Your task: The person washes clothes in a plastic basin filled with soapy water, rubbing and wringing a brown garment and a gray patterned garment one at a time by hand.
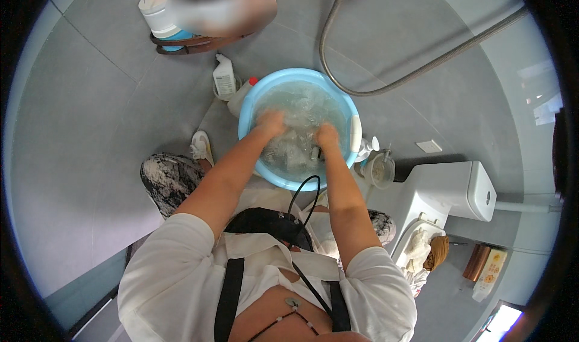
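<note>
A light blue round basin [246, 114] holds cloudy, stirred-up water [295, 143] with foam and splashes on it. Both my arms reach down into it. In the left half of the basin, my left hand [272, 123] is at the water's surface, its fingers blurred and partly under. My right hand [327, 137] dips in near the right wall, with its fingers hidden by the water. A small dark thing [316, 153] shows just below my right hand. Pale shapes lie in the water, perhaps cloth, too murky to make out.
A white spray bottle [224, 77] and a red-capped jug [242, 96] stand left of the basin. On its right are a pump bottle [367, 148], a clear tub [380, 169] and a white toilet [446, 185] with cloths on it. A metal hose [386, 91] hangs beyond.
</note>
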Motion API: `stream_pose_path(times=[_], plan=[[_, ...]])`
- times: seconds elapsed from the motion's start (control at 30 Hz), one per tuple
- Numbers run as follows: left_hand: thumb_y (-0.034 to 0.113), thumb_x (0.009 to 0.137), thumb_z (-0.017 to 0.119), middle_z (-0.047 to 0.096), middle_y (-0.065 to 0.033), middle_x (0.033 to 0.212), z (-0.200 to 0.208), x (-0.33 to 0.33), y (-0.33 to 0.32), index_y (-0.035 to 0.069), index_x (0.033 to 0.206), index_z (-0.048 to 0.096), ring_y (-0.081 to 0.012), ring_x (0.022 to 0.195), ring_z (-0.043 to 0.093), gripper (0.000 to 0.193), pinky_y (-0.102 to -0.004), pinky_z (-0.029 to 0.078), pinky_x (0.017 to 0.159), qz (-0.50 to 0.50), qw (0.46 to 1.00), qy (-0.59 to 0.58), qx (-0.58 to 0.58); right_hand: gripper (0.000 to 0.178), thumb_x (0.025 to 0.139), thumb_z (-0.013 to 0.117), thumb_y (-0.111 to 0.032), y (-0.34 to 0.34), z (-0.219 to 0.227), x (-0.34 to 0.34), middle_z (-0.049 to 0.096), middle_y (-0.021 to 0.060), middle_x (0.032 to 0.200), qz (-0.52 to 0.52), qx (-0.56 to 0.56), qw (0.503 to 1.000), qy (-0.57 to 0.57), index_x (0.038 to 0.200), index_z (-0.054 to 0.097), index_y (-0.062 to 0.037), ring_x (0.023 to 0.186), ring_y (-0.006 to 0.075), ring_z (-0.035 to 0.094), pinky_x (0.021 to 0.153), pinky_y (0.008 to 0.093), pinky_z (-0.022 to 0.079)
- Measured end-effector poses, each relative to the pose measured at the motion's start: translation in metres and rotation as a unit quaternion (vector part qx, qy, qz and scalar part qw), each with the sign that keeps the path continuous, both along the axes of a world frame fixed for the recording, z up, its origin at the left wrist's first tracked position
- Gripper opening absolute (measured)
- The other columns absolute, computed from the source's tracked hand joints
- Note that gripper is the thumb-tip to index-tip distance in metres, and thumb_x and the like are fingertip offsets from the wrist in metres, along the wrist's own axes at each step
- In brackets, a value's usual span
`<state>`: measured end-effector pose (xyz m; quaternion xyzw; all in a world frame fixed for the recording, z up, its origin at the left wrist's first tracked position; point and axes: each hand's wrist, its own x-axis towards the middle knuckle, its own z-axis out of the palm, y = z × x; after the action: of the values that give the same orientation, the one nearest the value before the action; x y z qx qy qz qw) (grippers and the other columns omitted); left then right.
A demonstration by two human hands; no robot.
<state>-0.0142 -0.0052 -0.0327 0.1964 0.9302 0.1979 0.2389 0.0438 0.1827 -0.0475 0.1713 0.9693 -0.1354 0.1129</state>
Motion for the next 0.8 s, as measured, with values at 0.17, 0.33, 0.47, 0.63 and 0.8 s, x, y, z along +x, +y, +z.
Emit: stream_pose_path(times=[0.17, 0.33, 0.47, 0.63, 0.8], plan=[[0.032, 0.069, 0.065, 0.049, -0.0209, 0.113, 0.007, -0.014, -0.001, 0.000, 0.117, 0.044, -0.0320, 0.101, 0.049, 0.061, -0.0359, 0.041, 0.084, 0.021, 0.979, -0.124, 0.158, 0.052, 0.062, 0.066, -0.021, 0.039, -0.058, -0.010, 0.056, 0.0178, 0.100, -0.192, -0.434, 0.876, 0.089, 0.107, 0.051, 0.0008, 0.089, 0.0299, 0.056, 0.073, 0.0381, 0.047], [0.027, 0.069, 0.067, 0.056, -0.0108, 0.101, 0.022, 0.007, 0.015, -0.001, 0.110, 0.050, -0.0238, 0.096, 0.053, 0.052, -0.0343, 0.041, 0.084, 0.323, 0.736, -0.331, 0.494, 0.059, 0.061, 0.060, -0.001, 0.005, 0.034, -0.005, 0.054, 0.0147, 0.095, -0.294, -0.678, 0.658, 0.141, 0.116, 0.040, 0.0005, 0.080, 0.0274, 0.055, 0.066, 0.0380, 0.048], [0.027, 0.075, 0.063, 0.054, -0.0087, 0.104, 0.025, 0.007, 0.021, 0.004, 0.114, 0.048, -0.0203, 0.096, 0.051, 0.049, -0.0333, 0.040, 0.085, 0.247, 0.501, -0.438, 0.705, 0.053, 0.062, 0.062, -0.002, -0.044, 0.084, 0.015, 0.054, 0.0138, 0.100, -0.230, -0.581, 0.735, 0.263, 0.113, 0.046, -0.0044, 0.092, 0.0263, 0.053, 0.078, 0.0348, 0.044], [0.028, 0.078, 0.059, 0.054, -0.0082, 0.097, 0.066, 0.014, 0.032, 0.009, 0.101, 0.052, -0.0192, 0.089, 0.053, 0.030, -0.0335, 0.043, 0.080, 0.291, 0.473, -0.445, 0.703, 0.044, 0.062, 0.071, -0.014, -0.068, 0.101, 0.029, 0.050, 0.0168, 0.108, 0.007, -0.330, 0.843, 0.424, 0.101, 0.052, -0.0059, 0.095, 0.0305, 0.051, 0.084, 0.0344, 0.040], [0.025, 0.081, 0.053, 0.053, -0.0080, 0.089, 0.077, 0.014, 0.044, 0.008, 0.095, 0.051, -0.0204, 0.084, 0.053, 0.022, -0.0348, 0.046, 0.073, 0.325, 0.442, -0.507, 0.665, 0.028, 0.065, 0.069, -0.017, -0.070, 0.105, 0.023, 0.050, 0.0170, 0.100, 0.058, -0.219, 0.842, 0.490, 0.086, 0.055, -0.0042, 0.087, 0.0337, 0.052, 0.074, 0.0361, 0.043]])
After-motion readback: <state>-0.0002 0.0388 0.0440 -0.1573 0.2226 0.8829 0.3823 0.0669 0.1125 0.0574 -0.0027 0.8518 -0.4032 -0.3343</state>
